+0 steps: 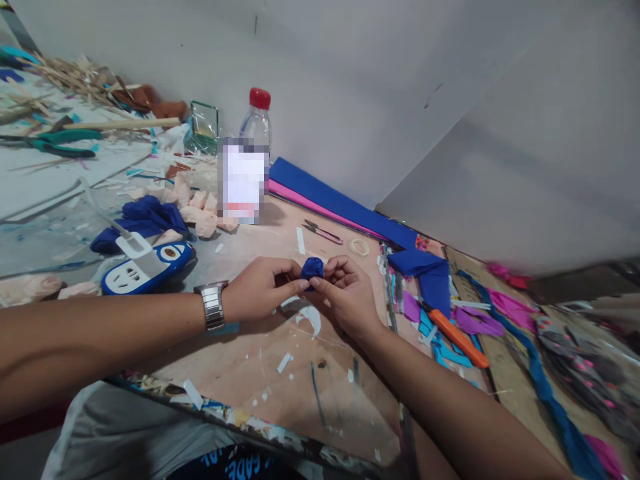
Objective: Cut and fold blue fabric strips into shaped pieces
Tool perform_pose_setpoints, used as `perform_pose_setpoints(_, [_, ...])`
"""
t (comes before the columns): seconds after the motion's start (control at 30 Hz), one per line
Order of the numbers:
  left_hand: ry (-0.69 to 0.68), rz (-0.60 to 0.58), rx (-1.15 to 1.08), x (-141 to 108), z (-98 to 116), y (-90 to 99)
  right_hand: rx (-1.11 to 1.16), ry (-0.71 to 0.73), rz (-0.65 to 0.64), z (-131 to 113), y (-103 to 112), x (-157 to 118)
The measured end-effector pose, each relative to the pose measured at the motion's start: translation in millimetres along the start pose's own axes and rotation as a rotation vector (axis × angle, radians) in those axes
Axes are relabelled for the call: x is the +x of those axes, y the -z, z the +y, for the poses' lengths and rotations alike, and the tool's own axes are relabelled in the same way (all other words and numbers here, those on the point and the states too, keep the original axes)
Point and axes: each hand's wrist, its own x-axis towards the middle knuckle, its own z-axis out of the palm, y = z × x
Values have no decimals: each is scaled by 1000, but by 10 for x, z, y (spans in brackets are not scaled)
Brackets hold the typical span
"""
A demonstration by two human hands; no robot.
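Above the middle of the table, a small dark blue crepe paper rosebud [313, 268] is pinched between my two hands. My left hand [265, 287] wears a watch at the wrist and grips the bud's left side with thumb and forefinger. On the other side, the thumb and fingers of my right hand [350, 293] close on its lower right edge. Behind the bud lie pink thread snips [324, 232] and a ring of clear tape [359, 247]. To the left, dark blue paper pieces [145, 220] sit beside several pale peach paper buds [200, 213].
A blue and white power strip [145, 267] with a plugged-in charger lies left. A blurred-out phone [244, 180] leans on a red-capped bottle [257, 120]. Long blue paper [340, 200] runs along the wall. Right are an orange cutter [457, 337] and paper scraps; far left, green-handled pliers [65, 142].
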Motion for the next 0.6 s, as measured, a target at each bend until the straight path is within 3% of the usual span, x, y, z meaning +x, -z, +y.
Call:
perform_pose_setpoints(0.13, [8, 7, 14, 1, 11, 1, 24, -38, -22, 2, -2, 4])
perform_pose_setpoints(0.3, [26, 23, 24, 8, 15, -8, -4, -154, -145, -2, -18, -16])
perform_pose_setpoints(0.6, [-5, -46, 147, 3, 22, 19, 16, -168, -123, -19, -31, -40])
